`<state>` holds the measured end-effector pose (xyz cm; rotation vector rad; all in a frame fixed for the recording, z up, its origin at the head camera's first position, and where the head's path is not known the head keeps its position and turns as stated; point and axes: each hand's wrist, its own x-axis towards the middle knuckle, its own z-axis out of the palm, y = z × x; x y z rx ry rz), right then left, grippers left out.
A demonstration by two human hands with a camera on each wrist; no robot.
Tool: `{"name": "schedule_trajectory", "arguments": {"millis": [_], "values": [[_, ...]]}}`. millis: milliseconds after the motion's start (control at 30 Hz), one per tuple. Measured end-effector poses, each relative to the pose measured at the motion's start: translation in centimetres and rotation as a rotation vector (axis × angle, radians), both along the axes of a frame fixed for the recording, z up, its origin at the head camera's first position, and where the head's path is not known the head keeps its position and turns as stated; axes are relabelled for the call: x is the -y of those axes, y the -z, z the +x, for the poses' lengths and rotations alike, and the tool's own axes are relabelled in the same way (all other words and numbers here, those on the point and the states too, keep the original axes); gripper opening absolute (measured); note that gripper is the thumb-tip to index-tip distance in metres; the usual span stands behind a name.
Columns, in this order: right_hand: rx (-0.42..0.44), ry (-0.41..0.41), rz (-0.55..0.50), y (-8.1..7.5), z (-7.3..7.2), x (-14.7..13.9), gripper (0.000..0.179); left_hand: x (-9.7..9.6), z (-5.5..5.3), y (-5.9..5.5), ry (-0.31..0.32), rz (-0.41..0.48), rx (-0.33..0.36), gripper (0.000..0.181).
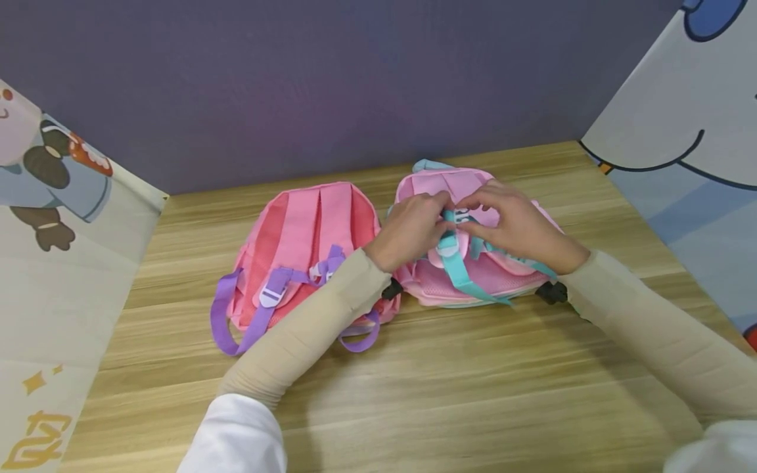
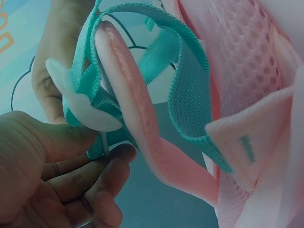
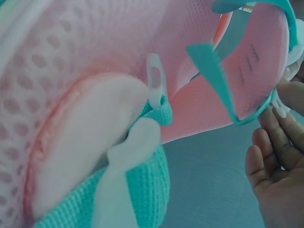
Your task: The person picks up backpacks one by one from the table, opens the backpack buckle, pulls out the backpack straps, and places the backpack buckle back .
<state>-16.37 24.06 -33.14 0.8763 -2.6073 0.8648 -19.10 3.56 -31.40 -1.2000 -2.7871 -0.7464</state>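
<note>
A pink backpack with teal straps [image 1: 434, 286] lies back side up on the table, both hands over its middle. My left hand [image 1: 416, 226] pinches a short teal strap [image 2: 97, 148] between thumb and fingers, just below a white plastic slider [image 2: 85, 107]. Facing it, my right hand [image 1: 511, 220] pinches a small white buckle [image 3: 280, 105] with thumb and fingertips. The fingertips of both hands nearly meet over the padded pink shoulder strap [image 2: 130, 80]. A loose teal strap end [image 1: 467, 282] hangs toward the front of the bag.
Left of it lies a second pink backpack [image 1: 304, 217] with purple straps [image 1: 221, 322], partly behind my left forearm. Both stand on a wood-grain table [image 1: 414, 394]. A dark panel [image 1: 355, 92] rises behind, with cartoon-printed walls [image 1: 680, 98] at both sides.
</note>
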Motion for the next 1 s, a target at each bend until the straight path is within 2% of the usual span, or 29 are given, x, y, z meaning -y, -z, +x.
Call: {"name": "schedule_trajectory", "arguments": {"millis": [167, 667, 1000], "values": [[-0.015, 0.017, 0.013, 0.04, 0.08, -0.05, 0.028, 0.03, -0.02, 0.02, -0.004, 0.009, 0.007, 0.018], [-0.033, 0.045, 0.015, -0.08, -0.1, -0.07, 0.028, 0.45, 0.12, -0.14, 0.007, 0.024, -0.048, 0.018], [-0.009, 0.075, 0.037, -0.35, -0.06, -0.06, 0.026, 0.72, -0.13, -0.11, 0.011, 0.018, -0.057, 0.017]]}}
